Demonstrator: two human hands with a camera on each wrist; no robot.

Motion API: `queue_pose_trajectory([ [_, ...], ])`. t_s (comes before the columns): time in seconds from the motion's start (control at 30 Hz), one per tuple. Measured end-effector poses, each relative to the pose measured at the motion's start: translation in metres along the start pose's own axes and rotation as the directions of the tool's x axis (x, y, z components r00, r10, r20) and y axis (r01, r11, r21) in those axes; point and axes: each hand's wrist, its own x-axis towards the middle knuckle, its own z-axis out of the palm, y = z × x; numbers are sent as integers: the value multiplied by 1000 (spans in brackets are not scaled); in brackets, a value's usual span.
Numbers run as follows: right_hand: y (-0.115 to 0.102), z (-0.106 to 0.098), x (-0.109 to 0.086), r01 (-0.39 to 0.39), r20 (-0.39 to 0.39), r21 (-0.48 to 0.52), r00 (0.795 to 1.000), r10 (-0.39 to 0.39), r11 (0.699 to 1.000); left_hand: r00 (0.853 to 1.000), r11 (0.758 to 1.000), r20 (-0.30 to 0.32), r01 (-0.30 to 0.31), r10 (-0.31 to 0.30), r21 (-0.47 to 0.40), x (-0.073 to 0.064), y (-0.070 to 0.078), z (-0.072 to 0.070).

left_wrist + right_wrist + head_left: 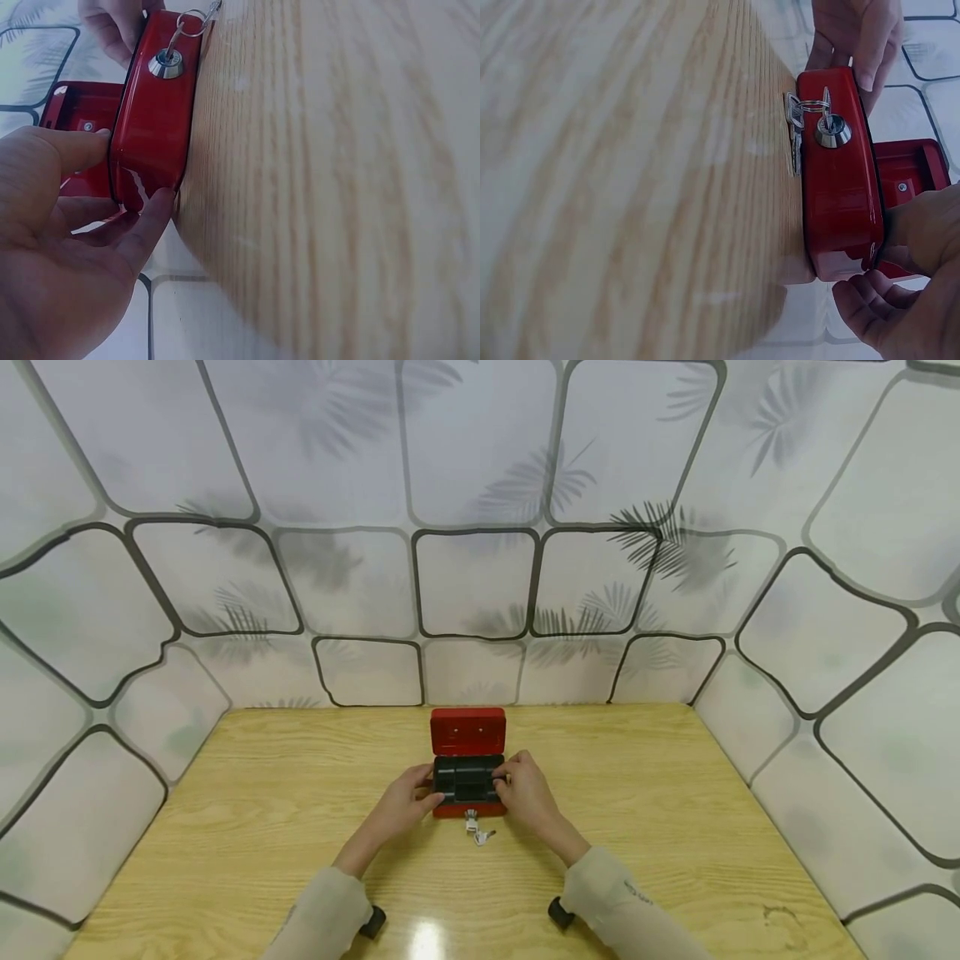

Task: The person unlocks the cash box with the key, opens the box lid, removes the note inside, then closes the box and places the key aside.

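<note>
A red cash box [469, 810] stands on the table with its red lid [468, 732] raised at the back. Inside sits a black tray [471, 770] with moulded compartments. At the box's left end, my left hand [406, 802] grips the side, with the thumb on the rim and fingers against the outer wall [139, 184]. My right hand [528, 789] reaches over the right rim and pinches the tray's right end; its fingertips are partly hidden in the right wrist view. A key stands in the front lock [832, 131], with more keys [794, 124] hanging from its ring.
The box rests on a light wood-grain table [300, 827]. Behind and on both sides rise patterned cloth walls [472, 585] with dark outlines and leaf prints. Black wrist straps [372, 922] show below both sleeves.
</note>
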Motion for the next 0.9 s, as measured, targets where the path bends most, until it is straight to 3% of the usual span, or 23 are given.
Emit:
queue_pose_trajectory([
  [0.37,-3,-1,0,13,-58,-26,998,-15,1000,999,999,-5,37,-37,14,1,-2,1],
  [0.77,-12,-8,1,-2,-89,19,996,3,1000,1000,1000,24,16,-15,-27,-2,-3,-3],
  [0.9,-12,-14,1,10,-118,21,993,-8,1000,998,998,55,-24,27,-52,-3,-2,-6],
])
